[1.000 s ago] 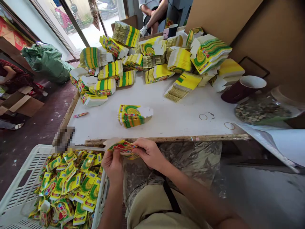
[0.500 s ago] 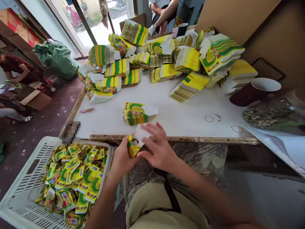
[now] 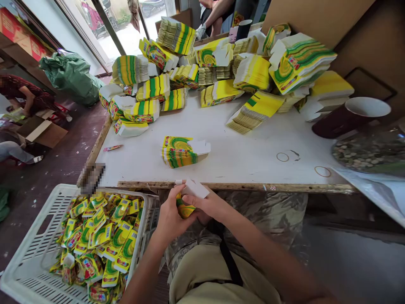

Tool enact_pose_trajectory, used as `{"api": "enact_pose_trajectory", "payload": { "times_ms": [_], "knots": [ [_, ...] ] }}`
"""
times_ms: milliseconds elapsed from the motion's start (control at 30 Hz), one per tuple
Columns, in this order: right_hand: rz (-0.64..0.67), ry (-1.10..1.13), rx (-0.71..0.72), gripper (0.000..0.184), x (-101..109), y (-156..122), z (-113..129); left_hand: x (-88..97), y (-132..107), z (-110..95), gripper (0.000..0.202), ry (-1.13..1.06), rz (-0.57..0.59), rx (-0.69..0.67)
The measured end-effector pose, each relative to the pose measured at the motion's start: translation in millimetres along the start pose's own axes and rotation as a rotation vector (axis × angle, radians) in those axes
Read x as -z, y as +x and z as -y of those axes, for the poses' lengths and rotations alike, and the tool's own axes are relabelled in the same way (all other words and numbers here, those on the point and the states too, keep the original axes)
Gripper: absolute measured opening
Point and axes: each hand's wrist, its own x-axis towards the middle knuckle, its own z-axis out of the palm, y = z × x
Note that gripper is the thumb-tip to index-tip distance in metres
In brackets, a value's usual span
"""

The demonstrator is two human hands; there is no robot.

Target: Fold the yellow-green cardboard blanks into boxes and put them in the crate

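Close to the table's front edge, my left hand [image 3: 172,215] is closed around a small yellow-green carton [image 3: 185,207], its printed side partly hidden by my fingers. White flaps of the carton stick up at its top. My right hand [image 3: 210,204] grips the carton from the other side, thumb against the white flap and the remaining fingers hidden behind it. Just beyond my hands, a small stack of flat cartons [image 3: 179,154] lies on the white table [image 3: 240,160].
Bundles of flat cartons [image 3: 152,88] crowd the table's back. At lower left stands a white plastic basket [image 3: 47,211] holding many folded cartons. A dark cup [image 3: 341,118] and a jar [image 3: 363,147] are at right, near rubber bands [image 3: 322,171]. Other people sit at left and beyond the table.
My right hand has come down from its blurred, spread pose above the carton and now closes on the flap. The carton's white flap is turned differently. The view has shifted slightly.
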Motion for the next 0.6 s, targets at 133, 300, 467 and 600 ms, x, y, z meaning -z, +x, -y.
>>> {"api": "enact_pose_trajectory", "payload": {
  "times_ms": [133,300,467,600],
  "knots": [
    [-0.035,-0.002,0.069,0.044,1,-1,-3,-3.2,1,0,0.071,0.017,-0.069,-0.042],
    [-0.036,0.001,0.062,0.047,1,-1,-7,-4.8,0,-3,0.067,0.023,-0.077,-0.055],
    [-0.066,-0.193,0.147,0.056,0,-10,-10,-2.2,-5,-1,0.062,0.074,0.073,0.109],
    [-0.039,-0.602,0.318,0.056,-10,-22,-13,-2.4,-7,3,0.074,0.044,0.171,0.188]
  ]
}}
